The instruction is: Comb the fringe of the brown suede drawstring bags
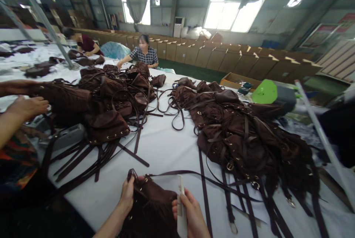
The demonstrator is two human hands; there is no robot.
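Observation:
My left hand (128, 195) is closed on the upper edge of a dark brown fringed bag (154, 203) with metal eyelets, near the front edge of the table. In my right hand (191, 210) is a long, flat white comb (181, 203), held upright against the right side of the bag. The fingers wrap round it, and its lower end runs out of the picture. From the bag's top a thin brown strap (177, 172) stretches right across the table.
Brown bags (235, 130) with straps and buckles are heaped at the right, another heap (111, 101) at the left. A co-worker's hands (24, 104) handle a bag there. Beyond are a green-and-grey machine (273, 95), two seated people and cardboard boxes (202, 56).

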